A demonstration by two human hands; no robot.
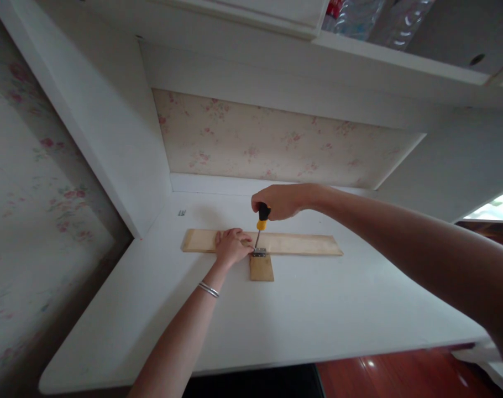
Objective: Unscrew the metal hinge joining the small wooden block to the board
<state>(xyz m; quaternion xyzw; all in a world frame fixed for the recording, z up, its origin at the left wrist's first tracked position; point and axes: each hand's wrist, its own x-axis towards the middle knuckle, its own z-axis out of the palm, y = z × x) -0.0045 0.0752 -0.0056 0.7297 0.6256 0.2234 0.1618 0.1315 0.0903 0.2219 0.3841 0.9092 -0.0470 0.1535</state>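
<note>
Head view, looking down on a white counter [318, 315] set in a white alcove backed by floral wallpaper [276, 143]. Far left on the counter, near the alcove side wall, lie a few small screws [182, 212], well apart from the work. A long wooden strip [301, 244] lies flat across the counter, running left to right. Left hand [231, 246] rests palm-down on the strip's left-centre part, fingers spread flat, fingertips just beside a small metal hinge [258, 252]; grip flat and pressing, closed around nothing. Silver bangle [209, 289] on the left wrist. The hinge sits at the strip's near edge, bridging to a small wooden block [262, 269] that butts against that edge. Screwdriver [261, 221], black-and-yellow handle, stands nearly upright, tip down on the hinge. Right hand [280, 201] comes in from the right, grip closed tight around the handle top. Upper right, plastic bottles [359, 16] on a shelf overhead.
</note>
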